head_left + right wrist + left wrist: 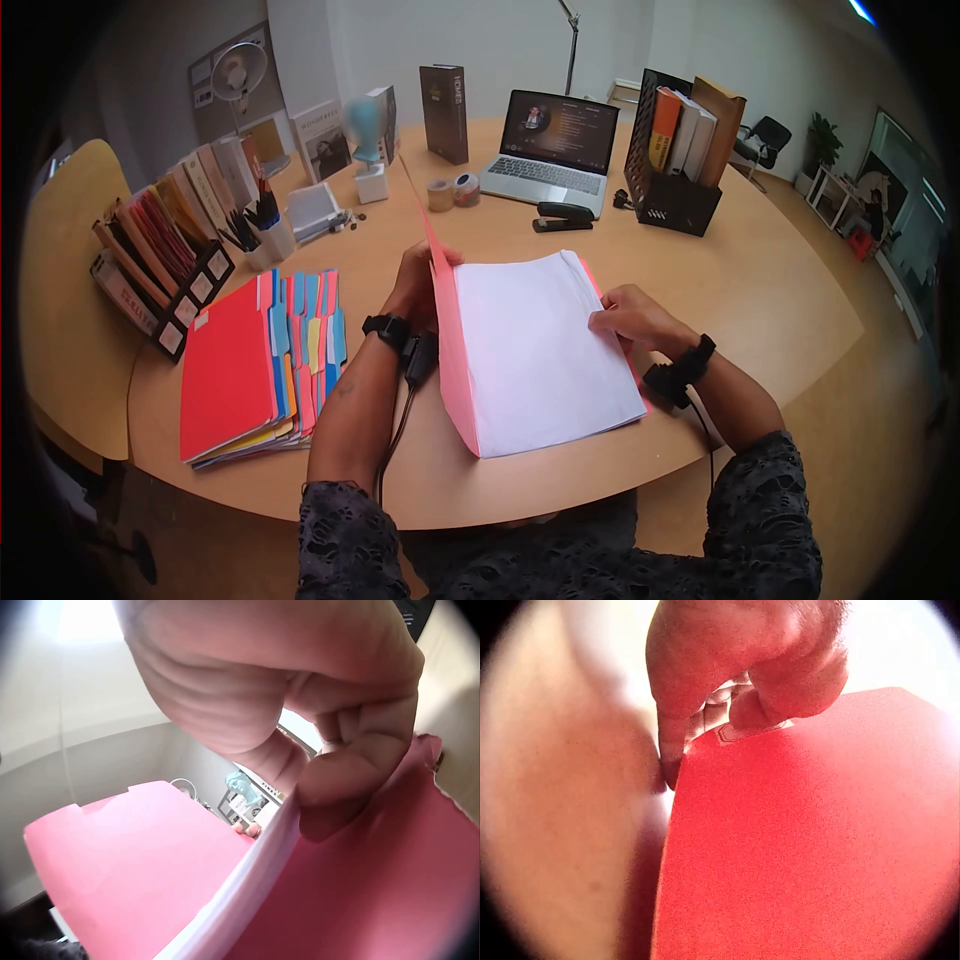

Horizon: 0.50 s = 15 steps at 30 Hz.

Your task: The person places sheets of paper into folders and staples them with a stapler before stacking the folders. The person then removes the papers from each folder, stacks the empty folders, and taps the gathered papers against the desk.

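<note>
A pink-red file folder (452,360) lies opened in front of me, its left cover raised almost upright. My left hand (410,285) grips that cover near its far edge; in the left wrist view the thumb (761,711) lies over the red card and the other fingers are behind it. Inside the folder rests a stack of white paper (545,350). At the right edge of the stack my right hand (640,318) pinches the sheets between thumb and fingers. The right wrist view shows the paper edge (247,889) lifted off the folder's back (367,892) there.
To the left lies a pile of tabbed folders (228,370), red on top, beside a file rack (190,310) and a pen cup (275,243). Behind the folder are tape rolls (440,195), a black stapler (563,217), a laptop (545,180) and a black magazine holder (680,210).
</note>
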Tool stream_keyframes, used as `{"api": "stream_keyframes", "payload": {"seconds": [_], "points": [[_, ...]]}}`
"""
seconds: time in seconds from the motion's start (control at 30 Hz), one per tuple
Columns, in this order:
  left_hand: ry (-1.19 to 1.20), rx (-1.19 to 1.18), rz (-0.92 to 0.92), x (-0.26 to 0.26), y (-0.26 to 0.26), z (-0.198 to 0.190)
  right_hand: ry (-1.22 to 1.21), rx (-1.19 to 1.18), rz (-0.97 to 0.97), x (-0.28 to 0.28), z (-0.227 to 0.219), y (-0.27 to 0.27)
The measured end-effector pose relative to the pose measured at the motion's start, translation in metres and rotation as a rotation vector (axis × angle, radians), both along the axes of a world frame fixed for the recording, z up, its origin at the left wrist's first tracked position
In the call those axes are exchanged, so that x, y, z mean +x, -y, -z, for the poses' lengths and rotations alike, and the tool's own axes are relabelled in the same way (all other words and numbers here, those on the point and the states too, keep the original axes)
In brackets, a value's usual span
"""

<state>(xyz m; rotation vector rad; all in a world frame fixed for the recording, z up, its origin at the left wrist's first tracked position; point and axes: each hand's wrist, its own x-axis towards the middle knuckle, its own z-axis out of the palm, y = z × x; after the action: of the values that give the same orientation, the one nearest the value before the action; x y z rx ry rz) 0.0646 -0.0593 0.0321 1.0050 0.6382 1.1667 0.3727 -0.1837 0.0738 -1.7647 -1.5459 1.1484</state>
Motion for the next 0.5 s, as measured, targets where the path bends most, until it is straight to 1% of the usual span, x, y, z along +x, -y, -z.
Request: {"api": "stream_keyframes", "payload": {"seconds": [0.07,0.13,0.17,0.23,0.27,0.3,0.33,0.37,0.4,0.47,0.5], "points": [[-0.124,0.090,0.004,-0.004,-0.004,0.002,0.011,0.002,-0.002,-0.003,-0.005,0.003],[-0.394,0.275,-0.107,-0.003,0.009,-0.005,0.022,0.003,-0.004,-0.001,-0.001,0.001],[-0.351,0.181,-0.001,-0.007,0.003,-0.005,0.041,0.027,-0.031,0.003,0.007,-0.002],[-0.358,0.180,-0.014,-0.007,0.007,-0.011,0.060,0.051,-0.057,0.003,0.003,-0.001],[-0.363,0.177,-0.028,-0.006,0.009,-0.012,0.158,0.053,-0.071,0.004,-0.004,0.002],[-0.364,0.177,-0.026,-0.007,0.001,-0.002,0.256,0.055,-0.084,0.004,-0.010,0.003],[-0.275,0.224,-0.026,-0.007,-0.009,0.012,0.255,0.054,-0.082,0.010,-0.007,-0.002],[-0.186,0.270,-0.027,-0.008,-0.020,0.025,0.382,0.190,-0.084,0.019,0.001,-0.010],[-0.187,0.270,-0.024,-0.006,-0.018,0.023,0.510,0.326,-0.086,0.025,0.006,-0.018],[-0.019,-0.112,0.014,0.000,-0.014,0.015,0.546,0.365,-0.106,0.030,0.000,-0.040],[-0.019,-0.108,0.016,-0.002,-0.020,0.019,0.584,0.406,-0.128,0.032,-0.005,-0.053]]}}
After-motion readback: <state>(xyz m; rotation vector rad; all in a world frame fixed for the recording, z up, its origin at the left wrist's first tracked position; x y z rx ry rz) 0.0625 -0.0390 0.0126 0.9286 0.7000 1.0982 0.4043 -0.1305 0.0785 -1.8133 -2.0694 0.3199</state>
